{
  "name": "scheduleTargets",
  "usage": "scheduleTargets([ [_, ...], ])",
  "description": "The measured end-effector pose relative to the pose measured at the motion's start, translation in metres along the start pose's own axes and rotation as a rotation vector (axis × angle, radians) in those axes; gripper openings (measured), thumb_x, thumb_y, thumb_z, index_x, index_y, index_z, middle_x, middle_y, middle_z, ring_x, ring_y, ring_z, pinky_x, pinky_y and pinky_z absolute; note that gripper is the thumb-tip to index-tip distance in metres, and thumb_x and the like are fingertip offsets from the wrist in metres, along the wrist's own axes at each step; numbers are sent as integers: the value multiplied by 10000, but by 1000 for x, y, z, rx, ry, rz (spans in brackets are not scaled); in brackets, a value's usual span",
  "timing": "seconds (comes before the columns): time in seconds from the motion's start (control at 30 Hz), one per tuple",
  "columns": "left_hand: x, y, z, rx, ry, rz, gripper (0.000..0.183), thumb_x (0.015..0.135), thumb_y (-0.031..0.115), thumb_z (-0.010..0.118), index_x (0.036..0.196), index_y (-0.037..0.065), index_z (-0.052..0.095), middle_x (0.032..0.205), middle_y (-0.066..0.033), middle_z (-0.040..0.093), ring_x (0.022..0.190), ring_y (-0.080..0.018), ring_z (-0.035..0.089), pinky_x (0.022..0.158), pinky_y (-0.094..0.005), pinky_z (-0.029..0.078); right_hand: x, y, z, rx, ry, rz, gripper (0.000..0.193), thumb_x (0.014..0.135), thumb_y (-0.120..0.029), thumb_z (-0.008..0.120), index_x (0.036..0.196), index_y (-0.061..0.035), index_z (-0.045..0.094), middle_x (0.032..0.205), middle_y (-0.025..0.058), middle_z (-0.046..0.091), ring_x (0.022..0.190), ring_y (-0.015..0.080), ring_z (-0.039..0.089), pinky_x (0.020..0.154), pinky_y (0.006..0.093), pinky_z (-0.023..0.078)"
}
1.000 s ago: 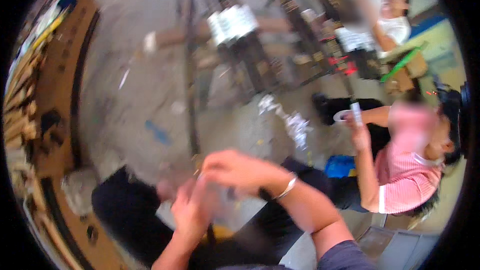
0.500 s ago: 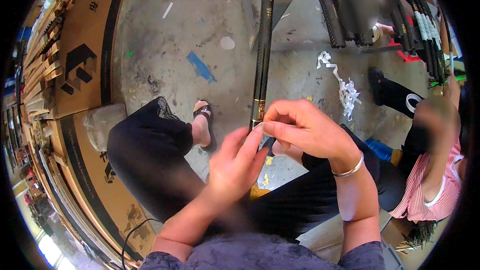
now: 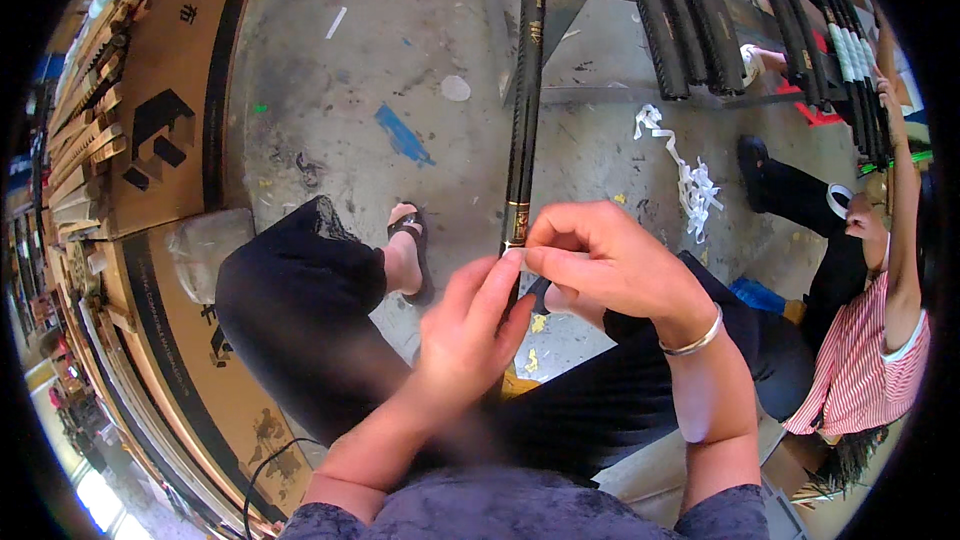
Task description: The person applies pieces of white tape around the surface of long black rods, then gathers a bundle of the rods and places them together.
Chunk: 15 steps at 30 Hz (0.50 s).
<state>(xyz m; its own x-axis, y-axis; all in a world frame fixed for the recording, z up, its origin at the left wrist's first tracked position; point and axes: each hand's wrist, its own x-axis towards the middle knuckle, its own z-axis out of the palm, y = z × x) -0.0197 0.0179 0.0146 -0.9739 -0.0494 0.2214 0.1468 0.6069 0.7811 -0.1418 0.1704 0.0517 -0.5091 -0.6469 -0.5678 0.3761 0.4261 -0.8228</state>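
Note:
A long black rod (image 3: 525, 110) with gold markings runs from the top of the view down between my legs. My left hand (image 3: 462, 330) is closed round its near end, with the thumb and index finger pointing up along it. Just below a gold band on the rod, a small white strip (image 3: 514, 248), which looks like tape, sits at my fingertips. My right hand (image 3: 605, 260) is bent over the rod from the right, thumb and index finger pinched together at this strip. My fingers hide much of the strip.
Several black tubes (image 3: 680, 20) lie on a rack at upper right. Crumpled white tape (image 3: 698, 190) litters the floor. A co-worker in a striped shirt (image 3: 850, 370) sits at right, near a white tape roll (image 3: 838, 202). Large cardboard boxes (image 3: 170, 90) line the left.
My hands stay almost in place at the rod, still pinching the white strip. At right, the co-worker's arms have shifted; one now reaches up beside the black rods.

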Motion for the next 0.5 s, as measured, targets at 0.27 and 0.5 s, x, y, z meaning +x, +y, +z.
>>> scheduleTargets([
  [0.27, 0, -2, 1, 8, 9, 4, 600, 714, 12, 772, 1257, 46, 521, 1045, -157, 620, 730, -205, 650, 560, -272, 538, 1, 1, -1, 3, 1, -9, 157, 908, -135, 590, 820, -6, 573, 665, -5, 585, 581, 32, 515, 486, 207, 392],
  [0.5, 1, -2, 0, -5, 0, -20, 589, 709, 11, 775, 1245, 41, 532, 1041, -156, 622, 728, -203, 652, 569, -272, 543, 1, -1, -1, 17, -14, 7, 151, 913, -138, 581, 829, -13, 571, 664, -3, 583, 589, 31, 532, 491, 204, 397],
])
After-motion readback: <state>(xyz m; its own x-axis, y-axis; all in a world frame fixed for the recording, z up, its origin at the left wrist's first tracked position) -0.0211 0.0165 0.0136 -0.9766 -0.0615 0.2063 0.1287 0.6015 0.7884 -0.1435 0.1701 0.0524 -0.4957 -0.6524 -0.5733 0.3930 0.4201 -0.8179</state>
